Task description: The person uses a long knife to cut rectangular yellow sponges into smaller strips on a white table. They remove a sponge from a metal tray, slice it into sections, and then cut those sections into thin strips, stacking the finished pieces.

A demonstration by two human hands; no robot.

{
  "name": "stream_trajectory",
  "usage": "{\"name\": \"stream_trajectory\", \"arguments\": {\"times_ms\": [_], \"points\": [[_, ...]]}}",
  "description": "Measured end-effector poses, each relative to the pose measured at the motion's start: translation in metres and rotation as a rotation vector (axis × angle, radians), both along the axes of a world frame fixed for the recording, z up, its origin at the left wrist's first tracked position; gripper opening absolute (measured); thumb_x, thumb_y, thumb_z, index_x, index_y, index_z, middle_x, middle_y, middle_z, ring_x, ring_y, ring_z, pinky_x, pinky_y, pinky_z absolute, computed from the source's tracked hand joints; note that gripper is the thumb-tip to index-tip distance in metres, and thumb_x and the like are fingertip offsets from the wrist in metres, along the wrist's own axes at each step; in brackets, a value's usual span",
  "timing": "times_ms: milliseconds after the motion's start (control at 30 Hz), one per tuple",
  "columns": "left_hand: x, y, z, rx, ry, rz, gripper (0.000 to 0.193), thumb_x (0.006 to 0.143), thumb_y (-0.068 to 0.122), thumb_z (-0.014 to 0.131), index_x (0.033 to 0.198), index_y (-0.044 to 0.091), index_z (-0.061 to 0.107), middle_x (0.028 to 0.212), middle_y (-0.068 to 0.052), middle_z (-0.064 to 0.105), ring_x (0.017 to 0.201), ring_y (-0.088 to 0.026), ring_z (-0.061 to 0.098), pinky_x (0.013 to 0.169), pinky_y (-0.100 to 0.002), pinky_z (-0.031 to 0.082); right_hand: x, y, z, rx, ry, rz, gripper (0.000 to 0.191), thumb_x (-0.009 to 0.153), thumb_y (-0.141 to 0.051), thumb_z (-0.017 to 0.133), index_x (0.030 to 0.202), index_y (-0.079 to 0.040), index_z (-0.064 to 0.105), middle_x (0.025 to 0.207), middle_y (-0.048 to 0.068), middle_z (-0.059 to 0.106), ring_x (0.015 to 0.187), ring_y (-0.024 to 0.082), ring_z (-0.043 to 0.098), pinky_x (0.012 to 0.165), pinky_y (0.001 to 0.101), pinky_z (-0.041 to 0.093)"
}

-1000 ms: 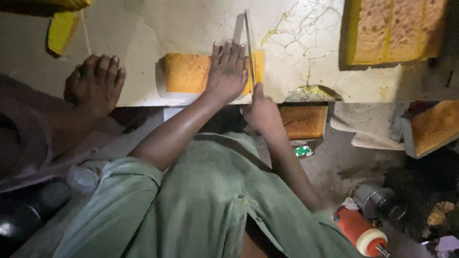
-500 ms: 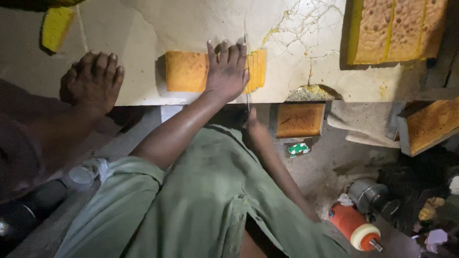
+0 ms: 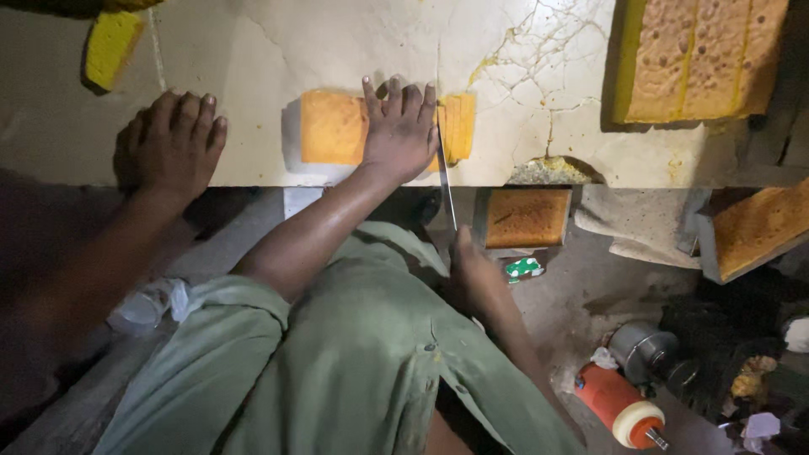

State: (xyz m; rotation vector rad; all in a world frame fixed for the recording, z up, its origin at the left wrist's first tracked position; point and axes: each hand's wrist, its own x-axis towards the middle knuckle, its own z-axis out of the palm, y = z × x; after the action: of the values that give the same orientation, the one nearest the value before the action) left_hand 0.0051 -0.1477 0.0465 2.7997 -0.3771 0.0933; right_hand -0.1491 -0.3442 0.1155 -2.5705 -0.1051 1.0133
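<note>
From the head view we see a small green packet (image 3: 524, 269) on the floor, an orange-and-white canister (image 3: 619, 407) beside a metal pot (image 3: 645, 352). The orange cake block (image 3: 337, 128) lies on the desk (image 3: 278, 50); our left hand (image 3: 401, 133) presses it flat, fingers spread, while our right hand (image 3: 472, 274) grips the knife (image 3: 445, 173).

An orange-yellow rectangular sponge block (image 3: 333, 128) is laid flat on the pale, cracked table (image 3: 522, 76), close to its near edge. Its middle is covered by the left hand (image 3: 400, 131). A long thin blade (image 3: 445, 173) is set upright through the block near its right end, so that a narrow slice (image 3: 459, 126), marked with fine vertical lines, is seen just right of the blade.
</note>
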Motion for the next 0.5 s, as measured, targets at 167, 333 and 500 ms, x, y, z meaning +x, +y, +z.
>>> {"name": "stream_trajectory", "arguments": {"times_ms": [167, 333, 500], "points": [[-0.003, 0.003, -0.003, -0.037, -0.034, -0.003, 0.070, 0.100, 0.039, 0.054, 0.154, -0.004, 0.044, 0.143, -0.025, 0.050, 0.141, -0.047, 0.038, 0.116, -0.080, 0.010, 0.037, 0.019, -0.068, 0.033, -0.160, -0.060, 0.080, 0.077, -0.020, 0.079, 0.135, 0.010, 0.034, 0.091, 0.032, 0.070, 0.088, 0.050, 0.068, 0.075, 0.0556, 0.056], [-0.004, 0.011, 0.004, -0.039, -0.080, -0.019, 0.066, 0.105, 0.038, 0.051, 0.157, -0.001, 0.042, 0.152, -0.028, 0.047, 0.147, -0.048, 0.035, 0.121, -0.076, 0.010, 0.122, 0.052, -0.029, 0.154, -0.361, -0.006, 0.076, 0.078, -0.017, 0.077, 0.134, 0.010, 0.034, 0.091, 0.033, 0.069, 0.088, 0.051, 0.067, 0.075, 0.0566, 0.055], [-0.001, 0.014, 0.009, -0.020, 0.002, -0.002, 0.068, 0.098, 0.040, 0.053, 0.153, 0.001, 0.041, 0.146, -0.023, 0.048, 0.141, -0.050, 0.035, 0.111, -0.083, 0.008, 0.067, 0.043, 0.017, 0.092, -0.144, 0.000, 0.090, 0.078, -0.016, 0.078, 0.144, 0.011, 0.024, 0.092, 0.033, 0.068, 0.087, 0.050, 0.068, 0.072, 0.0550, 0.055]]}}
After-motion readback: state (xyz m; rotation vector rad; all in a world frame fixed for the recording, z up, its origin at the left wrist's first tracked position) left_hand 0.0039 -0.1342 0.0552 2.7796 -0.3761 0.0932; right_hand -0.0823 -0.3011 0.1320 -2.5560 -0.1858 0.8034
